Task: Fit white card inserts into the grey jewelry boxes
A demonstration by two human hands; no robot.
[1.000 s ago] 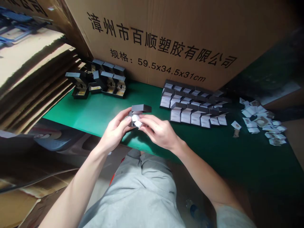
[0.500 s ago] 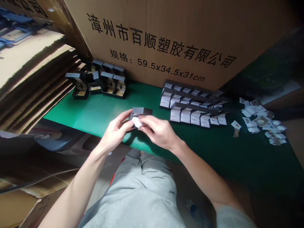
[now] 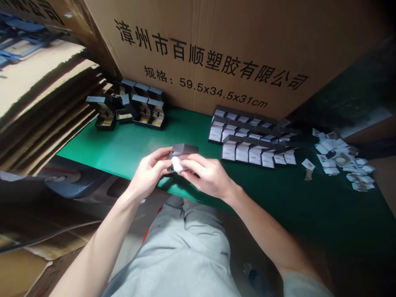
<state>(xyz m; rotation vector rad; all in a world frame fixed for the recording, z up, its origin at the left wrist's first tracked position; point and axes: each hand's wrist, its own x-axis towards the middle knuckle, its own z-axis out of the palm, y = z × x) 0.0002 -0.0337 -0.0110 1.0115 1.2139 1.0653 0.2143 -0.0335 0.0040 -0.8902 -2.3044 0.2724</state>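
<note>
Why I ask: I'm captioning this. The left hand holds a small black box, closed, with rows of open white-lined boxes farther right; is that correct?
Only "closed" is wrong: the head view shows the small black box standing open in the left hand, with rows of open white-lined boxes farther right.
</note>
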